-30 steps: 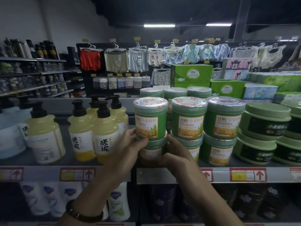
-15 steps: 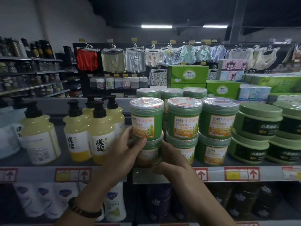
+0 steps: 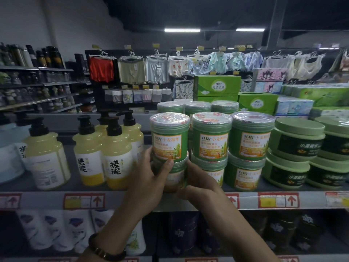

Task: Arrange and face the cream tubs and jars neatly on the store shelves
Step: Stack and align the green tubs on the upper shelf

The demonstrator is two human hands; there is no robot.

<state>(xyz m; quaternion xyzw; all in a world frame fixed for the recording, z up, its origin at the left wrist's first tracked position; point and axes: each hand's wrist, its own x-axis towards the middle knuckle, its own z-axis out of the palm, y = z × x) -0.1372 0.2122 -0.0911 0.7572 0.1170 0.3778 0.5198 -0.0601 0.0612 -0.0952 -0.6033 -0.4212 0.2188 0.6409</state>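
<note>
Status from where I stand: the front row of green tubs on the shelf [image 3: 120,200] is mostly faced. Three stacks, two high.
- middle stack [image 3: 210,148] and right stack [image 3: 249,148]: labels out on both tiers, sitting square
- squat jars [image 3: 298,142] further right: also two high, labels forward, look done
- back row: only lids visible, can't judge facing

In work now: the left stack, just beside the pump bottles [image 3: 117,154]. The upper tub [image 3: 170,138] has its label facing out. The lower tub [image 3: 178,176] is the one being handled. Fingers hide most of its label and only a strip of orange shows between the hands, so I can't tell if it's square to the front.

Grip: the left hand [image 3: 151,178] wraps the lower tub from its left side, fingers curled round it. Its thumb lies across the front at the seam under the upper tub and seems to touch both. The right hand [image 3: 200,188] closes on the same tub from the right, fingers in the gap against the middle stack. So the tub sits between both palms at the shelf's front edge. Its contact with the shelf is hidden.

My read: what's left in this row is squaring that lower tub without tipping the one on top. The tier below is too dark to judge
</note>
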